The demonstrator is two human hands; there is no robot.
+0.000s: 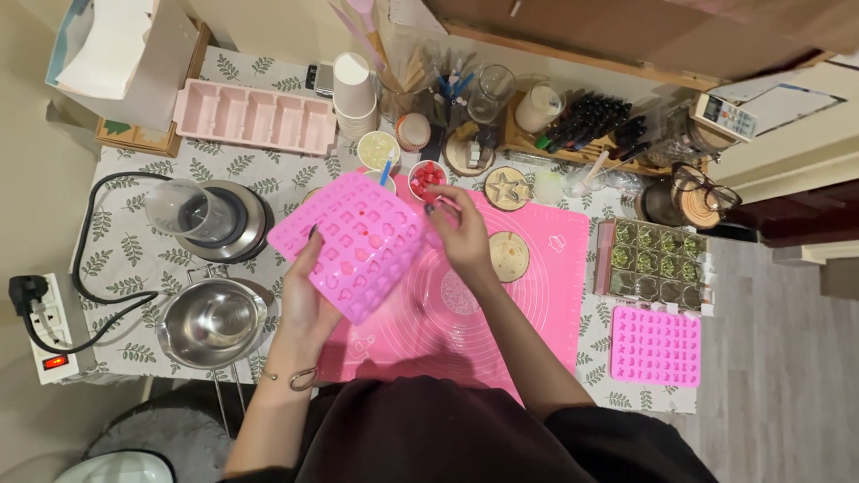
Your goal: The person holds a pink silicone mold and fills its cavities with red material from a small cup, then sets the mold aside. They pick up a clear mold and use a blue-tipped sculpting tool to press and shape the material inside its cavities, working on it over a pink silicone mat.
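Note:
My left hand [304,300] grips a pink silicone mould [353,240] from underneath and holds it tilted above the pink mat [537,295]. The mould has many small cavities; a few near its middle look filled with a lighter colour. My right hand [461,228] is at the mould's right edge, fingers pinched on a small pink stick-like tool. Just behind the hands stand a small cup of red pieces [427,176] and a small cup with a blue stick [378,148].
At left are a steel pot [213,322], a hotplate with a glass beaker [215,217], a power strip [52,326] and a pale pink tray mould [255,114]. At right lie a second pink mould [655,345] and a clear compartment tray [658,264]. Jars, markers and paper cups crowd the back.

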